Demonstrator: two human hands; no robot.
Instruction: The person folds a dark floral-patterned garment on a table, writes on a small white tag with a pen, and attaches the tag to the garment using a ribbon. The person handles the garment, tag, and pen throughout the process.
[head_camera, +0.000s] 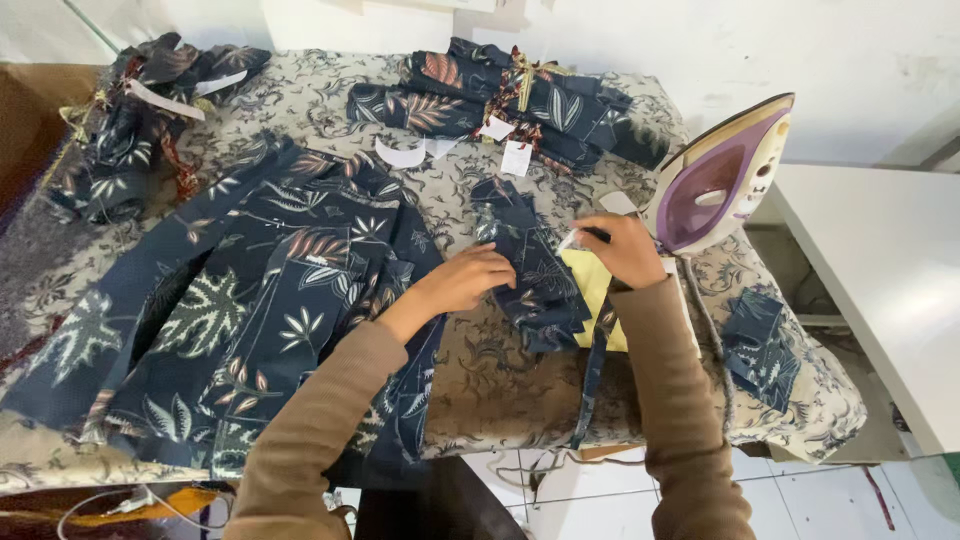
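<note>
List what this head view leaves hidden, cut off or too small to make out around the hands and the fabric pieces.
- Right hand: what its fingertips pinch is too small to identify; only a thin dark-and-white end shows.
- Yellow piece: mostly covered by the small stack of navy printed pieces and the right forearm.
- Iron: its base is hidden behind the right hand.
- Paper tags: too small to read.

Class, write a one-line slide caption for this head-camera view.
Both hands, left and right, press on a small stack of dark leaf-print fabric pieces beside an upright purple iron on a padded ironing table.

Patterned ironing table (480, 370) under navy leaf-print fabric pieces (270, 300), iron (722, 175).
</note>
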